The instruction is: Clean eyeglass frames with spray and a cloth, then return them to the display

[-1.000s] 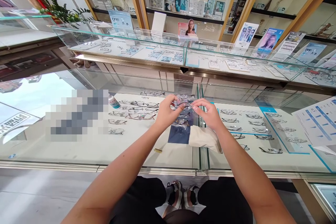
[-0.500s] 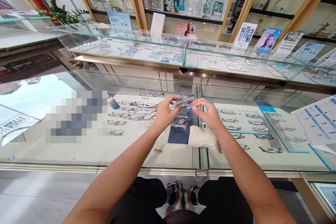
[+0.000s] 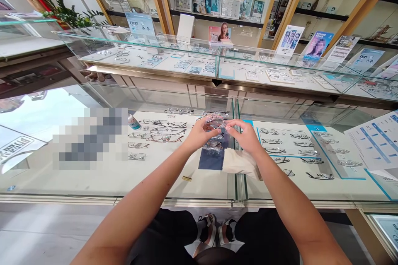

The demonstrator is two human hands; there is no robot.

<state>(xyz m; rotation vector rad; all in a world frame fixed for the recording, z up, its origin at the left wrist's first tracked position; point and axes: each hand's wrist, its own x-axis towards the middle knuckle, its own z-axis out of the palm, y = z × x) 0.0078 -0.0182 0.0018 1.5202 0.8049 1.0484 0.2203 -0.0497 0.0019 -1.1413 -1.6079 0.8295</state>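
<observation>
A pair of glasses (image 3: 217,123) with clear lenses is held above the glass counter, between my two hands. My left hand (image 3: 200,133) closes on its left side, thumb below and fingers behind. On the right side, my right hand (image 3: 241,132) pinches it between thumb and fingertips. Beneath my hands, inside or on the counter, lies a dark blue mat (image 3: 210,161) with more glasses on it. A cream cloth (image 3: 241,162) lies bunched just below my right hand.
The glass display counter (image 3: 149,182) holds rows of glasses left and right. A small bottle (image 3: 134,122) stands left of my left hand. A gold clip-like piece (image 3: 187,178) lies near the front. White printed sheets (image 3: 376,140) stand at the right.
My left hand has shifted slightly right and its thumb reaches further toward my right hand. The held glasses are tilted differently, and my hands are closer together.
</observation>
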